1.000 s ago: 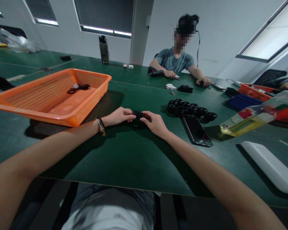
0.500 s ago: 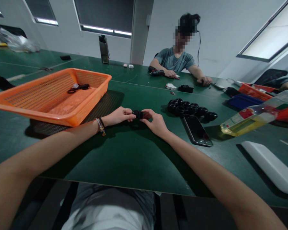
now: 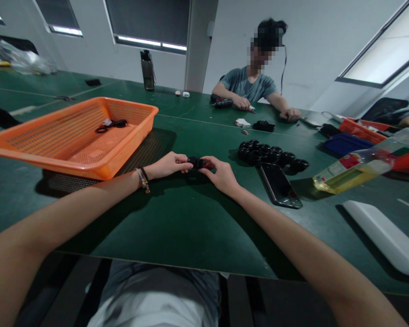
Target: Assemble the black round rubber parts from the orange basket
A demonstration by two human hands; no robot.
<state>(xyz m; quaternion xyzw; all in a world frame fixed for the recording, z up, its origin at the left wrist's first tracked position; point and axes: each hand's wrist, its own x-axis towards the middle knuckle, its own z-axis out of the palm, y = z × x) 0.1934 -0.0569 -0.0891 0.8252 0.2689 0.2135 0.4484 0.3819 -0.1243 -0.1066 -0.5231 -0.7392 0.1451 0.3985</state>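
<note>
My left hand and my right hand meet over the green table, both pinching a small black round part between their fingertips. The part sits just above the table surface. A cluster of several similar black round parts lies to the right of my hands. A dark phone rests flat just in front of that cluster.
An orange mesh basket holding a black cord stands at the left. A clear bottle of yellow liquid lies at the right, with a white flat object nearer. Across the table another person sits with a power tool.
My hands stay almost still on the black part; my right-hand fingers shifted slightly. The person opposite moved the hands a little.
</note>
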